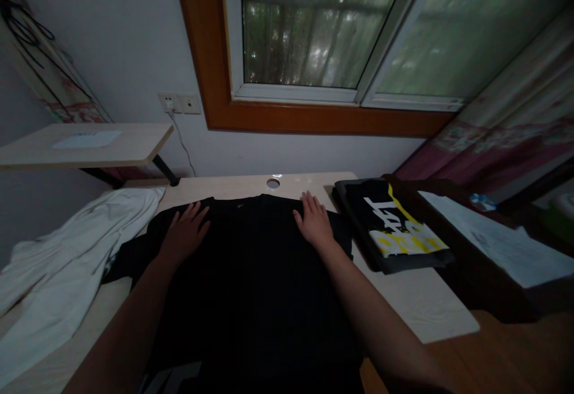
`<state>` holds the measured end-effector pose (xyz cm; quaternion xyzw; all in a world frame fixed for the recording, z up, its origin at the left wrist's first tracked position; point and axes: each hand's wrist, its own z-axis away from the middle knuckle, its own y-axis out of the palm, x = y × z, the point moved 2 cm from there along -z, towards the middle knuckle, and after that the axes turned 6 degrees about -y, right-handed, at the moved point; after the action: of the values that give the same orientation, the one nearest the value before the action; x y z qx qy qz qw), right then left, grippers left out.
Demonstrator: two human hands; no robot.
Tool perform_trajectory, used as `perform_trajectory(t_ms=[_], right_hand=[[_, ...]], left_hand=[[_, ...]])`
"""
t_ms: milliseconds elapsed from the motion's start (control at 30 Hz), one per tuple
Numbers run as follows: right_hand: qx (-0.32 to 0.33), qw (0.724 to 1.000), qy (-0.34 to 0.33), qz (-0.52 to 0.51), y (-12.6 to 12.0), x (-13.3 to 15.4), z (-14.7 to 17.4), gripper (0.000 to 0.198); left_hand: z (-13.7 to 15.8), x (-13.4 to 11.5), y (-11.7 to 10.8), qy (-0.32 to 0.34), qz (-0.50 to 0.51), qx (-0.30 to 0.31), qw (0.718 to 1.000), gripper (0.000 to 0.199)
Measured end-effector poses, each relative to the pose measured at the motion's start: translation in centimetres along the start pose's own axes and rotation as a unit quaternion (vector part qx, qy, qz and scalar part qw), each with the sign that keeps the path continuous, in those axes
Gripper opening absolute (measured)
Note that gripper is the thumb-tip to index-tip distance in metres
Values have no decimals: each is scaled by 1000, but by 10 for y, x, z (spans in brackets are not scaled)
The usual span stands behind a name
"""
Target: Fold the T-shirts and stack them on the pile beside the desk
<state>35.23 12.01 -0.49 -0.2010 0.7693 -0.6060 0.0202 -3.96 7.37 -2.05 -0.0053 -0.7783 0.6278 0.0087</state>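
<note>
A black T-shirt [260,274] lies spread out on the light wooden desk [417,304], its collar toward the window. Flat on its left shoulder area rests my left hand [183,235], fingers stretched out and slightly apart. My right hand [314,220] lies on the opposite shoulder with its fingers spread. Neither hand grips the cloth. The lower end of the shirt runs into darkness at the bottom of the view, so its hem is hard to make out.
A stack of folded dark clothes [403,220], the top one printed white and yellow, sits at the right. Crumpled white clothing [67,256] lies at the left, under a raised shelf [130,143]. Beyond the desk's right side is a dark surface with a pale sheet [497,238].
</note>
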Motion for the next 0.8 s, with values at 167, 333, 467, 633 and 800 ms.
perform_trajectory(t_ms=[167,333,467,633,800], right_hand=[[-34,997,-58,-30,-5,-1,1,60],[56,991,-117,-37,3,2,-1,51],[41,998,30,36,10,-6,-3,64],[51,996,42,51,12,-10,-3,65],[46,996,42,58,10,-8,-2,60]], left_hand=[[0,1,3,2,5,-3,1000,54],[0,1,2,3,7,-1,1000,54],[0,1,1,4,3,2,1000,55],[1,1,0,5,8,-1,1000,55],[1,0,0,2,7,-6,1000,54]])
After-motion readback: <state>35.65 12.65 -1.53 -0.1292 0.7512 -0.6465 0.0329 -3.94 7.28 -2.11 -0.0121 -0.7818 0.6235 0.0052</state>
